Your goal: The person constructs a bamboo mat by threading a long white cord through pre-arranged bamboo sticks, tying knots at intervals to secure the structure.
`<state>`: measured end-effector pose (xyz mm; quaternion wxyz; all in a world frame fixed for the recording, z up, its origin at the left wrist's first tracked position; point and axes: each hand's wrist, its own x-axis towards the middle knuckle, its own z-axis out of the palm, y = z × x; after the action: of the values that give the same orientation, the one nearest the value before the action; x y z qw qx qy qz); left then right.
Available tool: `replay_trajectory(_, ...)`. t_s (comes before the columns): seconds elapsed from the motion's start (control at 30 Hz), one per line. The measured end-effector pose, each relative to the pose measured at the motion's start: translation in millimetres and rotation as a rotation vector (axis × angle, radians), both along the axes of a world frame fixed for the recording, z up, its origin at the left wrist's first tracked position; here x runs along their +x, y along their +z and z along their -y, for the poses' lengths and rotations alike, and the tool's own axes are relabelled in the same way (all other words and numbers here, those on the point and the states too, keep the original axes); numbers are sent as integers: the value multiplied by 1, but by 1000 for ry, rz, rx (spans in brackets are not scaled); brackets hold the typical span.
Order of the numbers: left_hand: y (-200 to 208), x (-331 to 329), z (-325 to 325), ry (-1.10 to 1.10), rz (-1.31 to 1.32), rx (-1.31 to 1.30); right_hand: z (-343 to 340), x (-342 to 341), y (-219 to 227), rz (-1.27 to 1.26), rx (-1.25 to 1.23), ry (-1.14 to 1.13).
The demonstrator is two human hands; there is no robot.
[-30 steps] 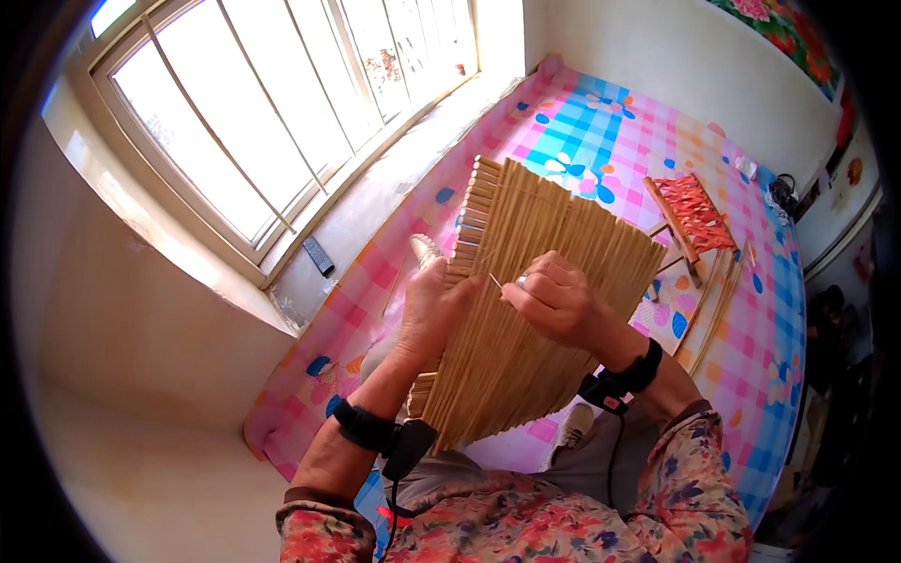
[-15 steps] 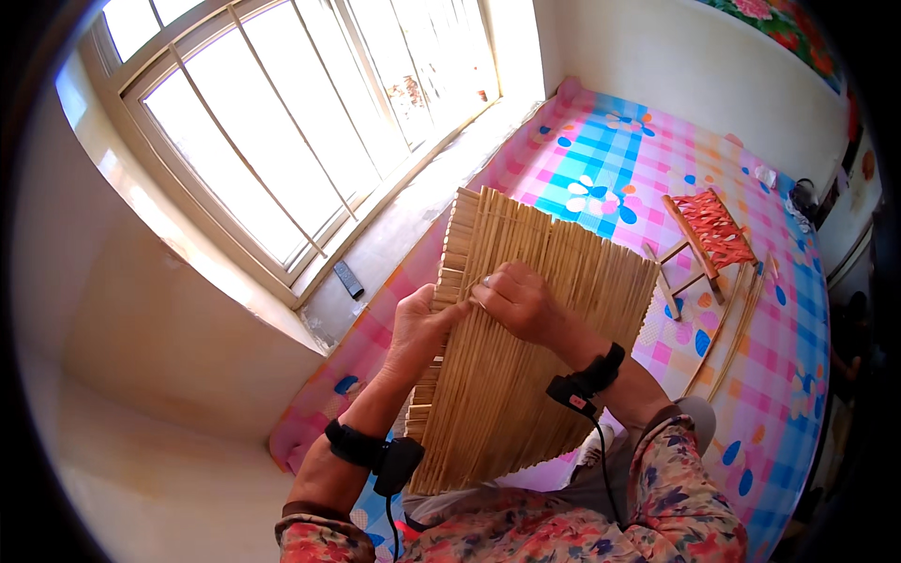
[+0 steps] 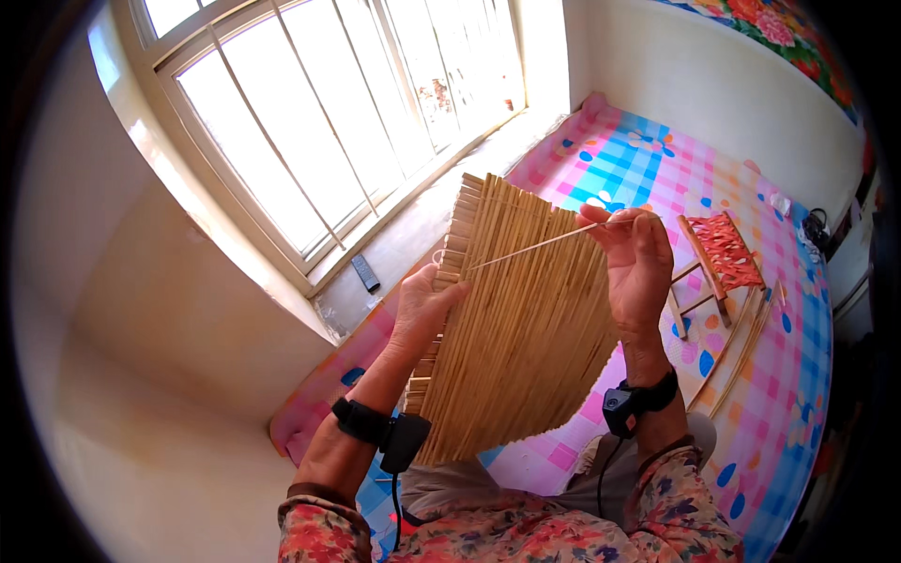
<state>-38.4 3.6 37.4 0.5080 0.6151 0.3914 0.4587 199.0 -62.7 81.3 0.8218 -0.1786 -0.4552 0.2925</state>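
Observation:
A mat of thin straw-coloured stalks (image 3: 526, 328), laid side by side, is held up in front of my body. My left hand (image 3: 427, 305) is closed on its left edge, the thumb lying on the top face. From near that thumb a pale thread (image 3: 537, 248) runs straight up to the right. It ends at my right hand (image 3: 638, 272), which is raised beside the mat's right edge with the thread pinched in its fingers. Whether a needle is also in those fingers cannot be made out. The mat's left edge shows a second, crosswise layer of stalk ends.
A checked, flowered sheet (image 3: 648, 375) covers the platform around me. At the right stands a small folding stool (image 3: 723, 253) with a red woven seat, loose long stalks (image 3: 737, 357) beside it. On the sill of the barred window (image 3: 310, 122) lies a dark remote control (image 3: 365, 273).
My right hand has moved from the mat's face, next to my left hand, out to the right, drawing the thread out straight. My left hand still grips the mat's edge.

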Motion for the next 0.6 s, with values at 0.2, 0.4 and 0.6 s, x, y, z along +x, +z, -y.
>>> replay_trajectory(0.2,-13,-13,-8,109,-249,103,37,35,-14,-82,-208,463)
replay_trajectory(0.4,-12,3,7,112,-62,106,197,229,-37,-105,-661,-358)
replay_trajectory(0.6,-9,38,13,36,-295,302,217,201,-78,371,-1189,-660)
